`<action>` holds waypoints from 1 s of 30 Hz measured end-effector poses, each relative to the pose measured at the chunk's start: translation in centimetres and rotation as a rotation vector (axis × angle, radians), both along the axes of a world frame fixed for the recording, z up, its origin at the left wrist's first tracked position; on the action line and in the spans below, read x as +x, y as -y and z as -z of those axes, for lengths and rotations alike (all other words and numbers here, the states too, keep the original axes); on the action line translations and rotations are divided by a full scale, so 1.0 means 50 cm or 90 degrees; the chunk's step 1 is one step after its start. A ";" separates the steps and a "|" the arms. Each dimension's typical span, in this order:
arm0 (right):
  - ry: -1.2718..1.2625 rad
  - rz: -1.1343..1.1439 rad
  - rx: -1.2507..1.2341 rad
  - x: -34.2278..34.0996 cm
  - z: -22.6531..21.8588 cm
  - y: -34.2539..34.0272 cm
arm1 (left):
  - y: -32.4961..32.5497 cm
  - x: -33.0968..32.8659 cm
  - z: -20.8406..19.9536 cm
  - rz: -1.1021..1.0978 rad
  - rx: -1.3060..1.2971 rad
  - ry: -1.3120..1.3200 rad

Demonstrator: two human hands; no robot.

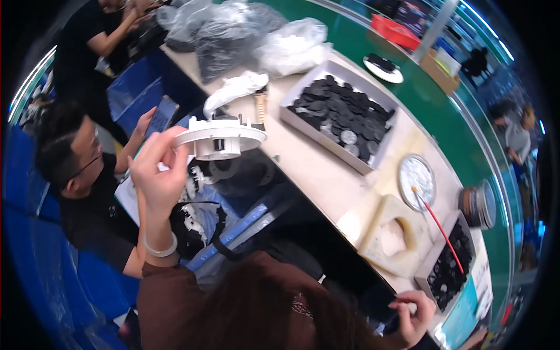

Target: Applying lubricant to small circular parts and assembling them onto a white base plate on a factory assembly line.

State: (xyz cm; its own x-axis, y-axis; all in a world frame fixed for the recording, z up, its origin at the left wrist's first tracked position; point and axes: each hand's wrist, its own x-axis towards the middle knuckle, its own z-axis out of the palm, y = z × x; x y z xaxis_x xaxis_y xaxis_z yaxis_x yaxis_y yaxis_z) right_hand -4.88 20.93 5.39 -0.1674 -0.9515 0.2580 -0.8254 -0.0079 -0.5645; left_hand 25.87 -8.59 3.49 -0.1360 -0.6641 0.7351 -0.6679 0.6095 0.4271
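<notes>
1. Head view: I see the left hand [160, 178] closed in a pinch, thumb and fingers on the left rim of the white round part [224, 137], which it holds up in the air by the edge of the table [326, 188]; with only one side gripped, I judge the part could tilt or twist out under its own overhang.
2. A drop might miss the tabletop; the dark gap [315, 224] and the blue wrapped strips [231, 234] show below the part, so a slack pinch could cost chipped tabs.
3. The right hand [415, 318] is low at the table's near corner, beside the smaller box [424, 289] of black pieces, fingers curled in; something pale shows at the fingertips, but the hand is small and soft here, so I can't tell whether it has hold of anything; a careless swing could knock that box.
4. The red stick [440, 226] reaches from the round dish [401, 182] of white matter to above the smaller box; a sleeve catching it could smear the pale block [413, 249].
5. The seated co-worker [87, 175] has a phone [162, 115] near the left hand in my view; depth is unclear to me, but a bumped elbow could jolt the pinch.
</notes>
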 end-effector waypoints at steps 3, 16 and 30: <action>0.111 0.024 0.050 0.025 -0.008 0.011 | 0.000 -0.063 -0.028 0.329 0.058 -0.255; 0.946 0.162 -0.034 -0.021 0.049 0.075 | -0.080 -0.367 0.067 0.903 0.206 -0.211; 0.909 0.199 -0.236 -0.004 0.093 0.062 | -0.095 -0.443 0.071 1.012 1.071 -0.265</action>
